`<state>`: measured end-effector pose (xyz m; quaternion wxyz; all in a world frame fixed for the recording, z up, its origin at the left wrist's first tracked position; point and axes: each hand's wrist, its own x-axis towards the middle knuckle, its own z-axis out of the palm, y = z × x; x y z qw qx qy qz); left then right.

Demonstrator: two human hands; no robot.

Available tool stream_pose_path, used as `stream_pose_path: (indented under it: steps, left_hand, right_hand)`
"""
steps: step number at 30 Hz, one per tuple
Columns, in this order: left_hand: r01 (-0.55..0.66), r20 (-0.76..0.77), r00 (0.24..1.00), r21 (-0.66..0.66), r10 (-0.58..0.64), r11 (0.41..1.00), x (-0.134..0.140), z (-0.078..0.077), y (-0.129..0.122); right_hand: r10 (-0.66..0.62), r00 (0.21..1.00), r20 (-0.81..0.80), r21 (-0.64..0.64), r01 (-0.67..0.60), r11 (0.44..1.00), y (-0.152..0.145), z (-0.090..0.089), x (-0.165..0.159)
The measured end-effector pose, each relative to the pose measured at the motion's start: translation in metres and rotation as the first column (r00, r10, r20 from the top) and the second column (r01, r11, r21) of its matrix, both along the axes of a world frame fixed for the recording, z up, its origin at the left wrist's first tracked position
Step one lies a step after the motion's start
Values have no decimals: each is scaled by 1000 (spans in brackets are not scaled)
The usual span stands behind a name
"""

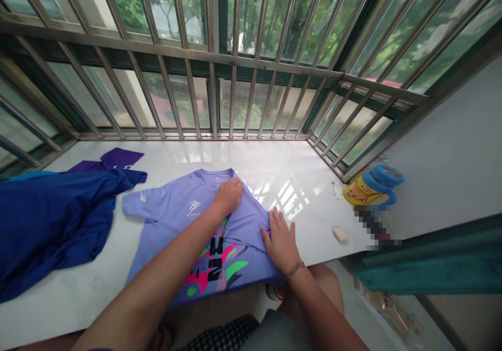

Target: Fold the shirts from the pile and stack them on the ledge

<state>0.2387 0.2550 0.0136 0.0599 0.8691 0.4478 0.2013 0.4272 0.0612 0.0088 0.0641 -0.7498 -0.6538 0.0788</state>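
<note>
A lavender T-shirt (164, 199) lies spread front side up, its collar toward the window and its lower edge hanging over the near edge of the white ledge. White lettering and a bright pink, green and black print show on it. At the shoulder beside the collar, my left hand (229, 195) is closed on the fabric with its fingers curled; the fingertips are partly hidden. My right hand (281, 241) rests flat on the sleeve at the right, fingers stretched and slightly apart. My left forearm crosses over the shirt and covers part of its print.
Dark blue clothing (58, 225) and a purple garment (121, 157) lie on the ledge (314, 183) at the left. A yellow and blue bottle (372, 186) stands at the right, with a small pale object (340, 234) nearer. Metal bars (219, 58) close off the far side.
</note>
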Motion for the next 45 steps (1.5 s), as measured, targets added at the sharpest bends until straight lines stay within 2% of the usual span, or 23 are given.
stream_pose_path:
  steps: [3, 5, 9, 12, 14, 17, 20, 24, 28, 30, 32, 34, 35, 39, 45]
  left_hand:
    - [-16, 29, 999, 8, 15, 1000, 3, 0, -12]
    - [-35, 62, 997, -14, 36, 999, 4, -4, -16]
    - [-27, 113, 993, -43, 32, 999, 1, -11, -15]
    - [-2, 139, 990, -50, 9, 999, -2, -14, -12]
    - [23, 153, 988, -54, -15, 998, -3, -15, -12]
    - [61, 151, 987, -80, -48, 995, -2, -15, -13]
    - [91, 104, 992, -141, -76, 986, -1, -15, -15]
    - [104, 65, 993, -173, -94, 979, 0, -15, -14]
    - [-27, 117, 992, -119, 41, 993, 1, -17, -10]
    - [-67, 126, 989, -116, 82, 991, 1, -19, -8]
    - [-55, 119, 990, -124, 70, 991, 2, -21, -8]
    - [-34, 98, 994, -136, 48, 990, 3, -23, -8]
    - [-27, 81, 996, -145, 39, 989, 4, -23, -9]
    - [-34, -10, 999, -176, 33, 984, 6, -22, -9]
    - [-54, -94, 995, -192, 37, 980, 8, -21, -6]
  right_hand:
    - [-49, 999, 13, 110, 47, 993, 12, 11, 6]
    - [-38, 998, 42, 165, 31, 986, 23, 20, 7]
    - [-35, 993, 109, 116, 22, 993, 45, 29, 10]
    - [-124, 983, 137, 84, 113, 990, 54, 31, 11]
    - [-160, 978, 134, 111, 146, 983, 55, 31, 9]
    - [-71, 992, 106, 164, 53, 985, 55, 30, -1]
    - [12, 994, 105, 151, -28, 988, 60, 28, -12]
    - [-109, 987, 119, 88, 99, 991, 74, 26, -11]
    - [-208, 971, 120, 107, 195, 975, 84, 28, -6]
    - [-149, 984, 100, 161, 132, 978, 85, 26, -9]
    - [21, 997, 80, 186, -36, 982, 84, 21, -14]
    - [200, 977, 69, 140, -208, 968, 83, 15, -20]
    - [249, 967, 63, 94, -254, 963, 83, 11, -21]
    - [224, 974, 44, -71, -220, 973, 83, 5, -23]
    - [170, 983, 75, -125, -160, 979, 63, 4, -8]
